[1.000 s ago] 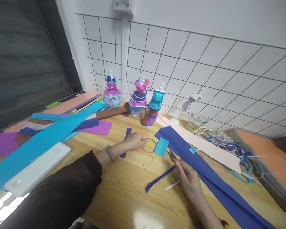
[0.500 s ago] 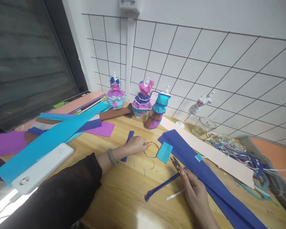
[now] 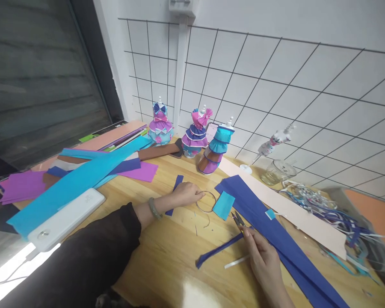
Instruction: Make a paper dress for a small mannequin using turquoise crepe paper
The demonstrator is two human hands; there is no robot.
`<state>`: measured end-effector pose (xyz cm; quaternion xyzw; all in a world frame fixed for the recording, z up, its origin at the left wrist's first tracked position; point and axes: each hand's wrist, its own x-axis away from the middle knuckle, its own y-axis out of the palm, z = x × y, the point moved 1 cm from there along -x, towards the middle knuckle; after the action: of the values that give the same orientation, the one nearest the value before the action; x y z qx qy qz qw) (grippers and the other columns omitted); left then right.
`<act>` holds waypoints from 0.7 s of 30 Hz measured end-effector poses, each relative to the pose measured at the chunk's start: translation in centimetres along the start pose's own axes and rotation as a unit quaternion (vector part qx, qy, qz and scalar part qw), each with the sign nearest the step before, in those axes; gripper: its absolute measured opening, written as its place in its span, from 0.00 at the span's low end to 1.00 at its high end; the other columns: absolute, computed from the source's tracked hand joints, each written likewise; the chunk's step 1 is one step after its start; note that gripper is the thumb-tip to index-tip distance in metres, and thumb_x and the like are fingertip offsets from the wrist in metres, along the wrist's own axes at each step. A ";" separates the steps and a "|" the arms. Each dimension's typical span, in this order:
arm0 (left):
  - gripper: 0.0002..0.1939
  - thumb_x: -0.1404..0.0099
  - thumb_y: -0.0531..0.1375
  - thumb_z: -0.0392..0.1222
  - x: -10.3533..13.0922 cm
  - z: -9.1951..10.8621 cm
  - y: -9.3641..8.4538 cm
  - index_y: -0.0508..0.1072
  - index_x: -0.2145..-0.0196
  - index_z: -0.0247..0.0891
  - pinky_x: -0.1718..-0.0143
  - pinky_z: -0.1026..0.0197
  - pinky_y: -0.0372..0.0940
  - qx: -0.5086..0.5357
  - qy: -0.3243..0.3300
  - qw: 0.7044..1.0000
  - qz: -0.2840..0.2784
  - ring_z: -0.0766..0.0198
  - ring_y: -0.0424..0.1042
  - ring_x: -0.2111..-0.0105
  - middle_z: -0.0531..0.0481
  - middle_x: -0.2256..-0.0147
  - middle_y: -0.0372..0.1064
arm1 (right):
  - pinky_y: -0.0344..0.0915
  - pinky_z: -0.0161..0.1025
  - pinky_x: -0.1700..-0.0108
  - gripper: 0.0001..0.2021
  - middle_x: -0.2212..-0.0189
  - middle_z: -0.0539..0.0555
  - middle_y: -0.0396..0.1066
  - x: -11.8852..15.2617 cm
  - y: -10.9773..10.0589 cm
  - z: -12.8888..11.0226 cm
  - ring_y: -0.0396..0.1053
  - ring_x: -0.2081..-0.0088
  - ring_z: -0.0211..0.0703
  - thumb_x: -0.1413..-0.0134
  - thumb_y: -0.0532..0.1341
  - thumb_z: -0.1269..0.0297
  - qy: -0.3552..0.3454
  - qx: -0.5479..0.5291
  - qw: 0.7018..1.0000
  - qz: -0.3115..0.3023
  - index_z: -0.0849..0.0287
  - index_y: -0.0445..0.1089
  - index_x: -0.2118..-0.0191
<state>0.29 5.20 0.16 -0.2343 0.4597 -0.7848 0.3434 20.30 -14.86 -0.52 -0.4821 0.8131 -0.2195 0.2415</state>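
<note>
My left hand [image 3: 186,193] pinches the left edge of a thin wire ring [image 3: 215,204] just above the wooden table. Right beside the ring is a small teal paper piece [image 3: 223,205]; whether they touch is unclear. Lower right, my right hand [image 3: 265,259] is closed around small pliers [image 3: 238,219], whose dark jaws stand slightly apart and point toward the teal piece. The pliers' handles are mostly hidden in my palm. A twisted dark blue strip [image 3: 216,251] and a white strip [image 3: 236,262] lie left of that hand. Another blue strip [image 3: 177,190] is partly under my left wrist.
Dressed mini mannequins [image 3: 195,139] stand along the gridded wall, with a bare one [image 3: 272,143] further right. A glass cup [image 3: 277,172] and tangled ribbons [image 3: 327,205] lie at right. Long dark blue paper [image 3: 269,231] runs beneath the right hand's side. Left: teal paper [image 3: 80,182], white power bank [image 3: 67,218].
The view has shifted slightly, so the scene sits a little further right. Both hands keep nearly the same pose, still holding the wire ring and the pliers.
</note>
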 end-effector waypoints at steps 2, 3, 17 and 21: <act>0.27 0.34 0.49 0.57 0.0 0.0 0.1 0.68 0.82 0.38 0.75 0.61 0.45 0.005 -0.002 1.000 0.001 0.62 0.64 0.77 0.48 0.80 0.67 | 0.73 0.46 0.55 0.21 0.59 0.60 0.79 0.0 -0.1 0.2 0.76 0.56 0.56 0.44 0.56 0.46 0.005 0.000 1.000 0.003 0.58 0.78 0.63; 0.27 0.34 0.49 0.57 0.0 -0.1 0.1 0.68 0.83 0.38 0.75 0.61 0.45 0.008 -0.003 1.000 0.002 0.62 0.64 0.77 0.48 0.80 0.67 | 0.73 0.45 0.55 0.21 0.59 0.60 0.79 0.0 -0.1 0.2 0.76 0.56 0.56 0.44 0.56 0.46 0.009 0.002 1.000 0.006 0.59 0.78 0.63; 0.26 0.34 0.51 0.56 0.2 -0.1 -0.3 0.67 0.83 0.37 0.76 0.60 0.45 0.026 -0.007 1.000 0.000 0.64 0.62 0.79 0.50 0.82 0.62 | 0.73 0.46 0.56 0.22 0.62 0.60 0.79 -0.5 -0.1 0.3 0.77 0.59 0.55 0.46 0.58 0.45 0.010 -0.011 0.999 0.041 0.59 0.78 0.65; 0.27 0.35 0.50 0.57 0.1 -0.2 -0.1 0.66 0.84 0.38 0.76 0.61 0.45 0.027 0.001 1.000 0.002 0.64 0.61 0.79 0.50 0.83 0.62 | 0.72 0.44 0.59 0.22 0.63 0.60 0.79 -0.6 0.0 -0.1 0.76 0.61 0.54 0.46 0.57 0.45 0.009 -0.012 0.999 0.036 0.59 0.78 0.65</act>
<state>0.04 5.33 0.17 -0.2232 0.4389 -0.7967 0.3503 20.46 -14.31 -0.32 -0.4534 0.8347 -0.2054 0.2356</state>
